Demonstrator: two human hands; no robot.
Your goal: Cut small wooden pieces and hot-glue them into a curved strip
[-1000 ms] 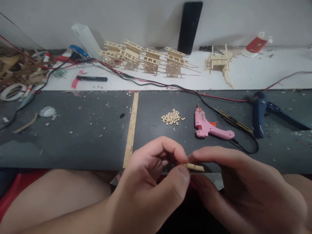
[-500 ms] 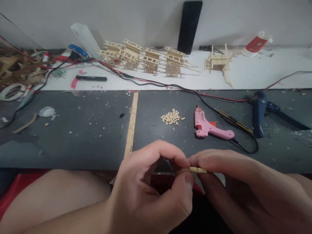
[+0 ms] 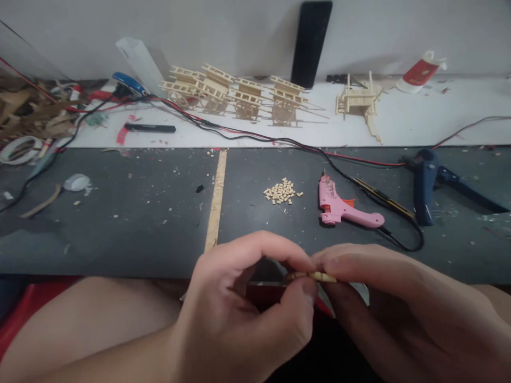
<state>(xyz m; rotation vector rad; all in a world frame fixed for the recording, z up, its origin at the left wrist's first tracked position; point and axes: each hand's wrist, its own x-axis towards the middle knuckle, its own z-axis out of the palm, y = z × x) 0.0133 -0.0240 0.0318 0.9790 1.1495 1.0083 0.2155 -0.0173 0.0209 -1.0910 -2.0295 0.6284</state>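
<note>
My left hand [image 3: 247, 314] and my right hand [image 3: 403, 303] meet at the near edge of the dark work mat [image 3: 139, 223]. Both pinch one small pale wooden stick [image 3: 321, 276] between thumb and forefinger, the left at its left end, the right over its right end. Only a short piece of the stick shows between the fingertips. A small pile of tiny wooden bits [image 3: 282, 191] lies on the mat beyond my hands, with a pink glue gun [image 3: 345, 208] to its right.
Several small wooden cart models [image 3: 239, 96] stand on the white board at the back, another model [image 3: 359, 101] to their right. A blue glue gun [image 3: 425, 181] lies at right with black and red cables. A black phone [image 3: 311, 42] leans on the wall. Scrap wood clutters the left.
Both hands have dropped slightly toward me and closed in on the stick, so less of it shows between the fingertips.
</note>
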